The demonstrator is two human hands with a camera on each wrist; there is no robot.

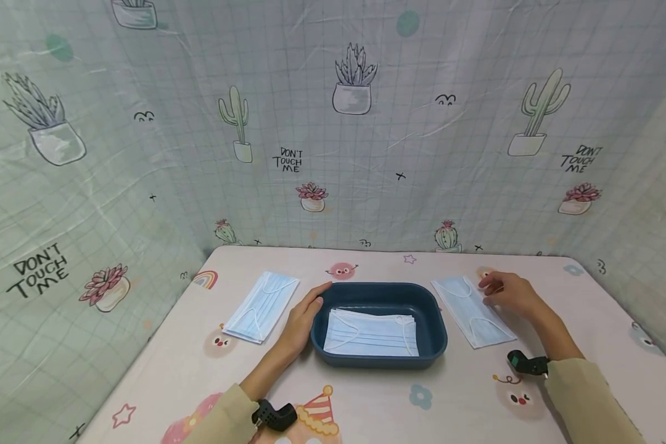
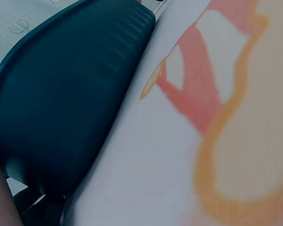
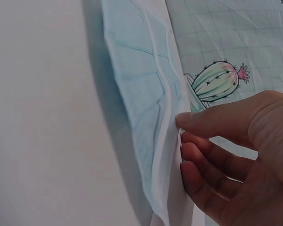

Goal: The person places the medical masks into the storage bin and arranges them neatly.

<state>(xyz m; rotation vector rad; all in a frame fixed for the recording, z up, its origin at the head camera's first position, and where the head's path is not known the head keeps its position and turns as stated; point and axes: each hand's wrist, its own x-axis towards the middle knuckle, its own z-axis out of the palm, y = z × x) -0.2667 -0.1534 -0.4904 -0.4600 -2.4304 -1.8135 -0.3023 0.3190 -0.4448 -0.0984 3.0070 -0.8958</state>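
A dark blue tray [image 1: 436,333] stands mid-table with a few light blue face masks [image 1: 372,336] stacked flat inside. My left hand [image 1: 312,302] lies with straight fingers against the tray's left outer wall [image 2: 61,94]; the hand itself is outside the left wrist view. Right of the tray lies a single face mask [image 1: 473,311]. My right hand [image 1: 491,287] is at this mask's far long edge. In the right wrist view, the thumb and fingertips [image 3: 198,160] of the right hand [image 3: 181,132] close on the edge of that mask [image 3: 141,94].
A small stack of face masks [image 1: 261,306] lies left of the tray, beside my left hand. The table [image 1: 366,407] has a pink cartoon-print cloth. A cactus-print curtain [image 1: 333,123] closes off the back and both sides.
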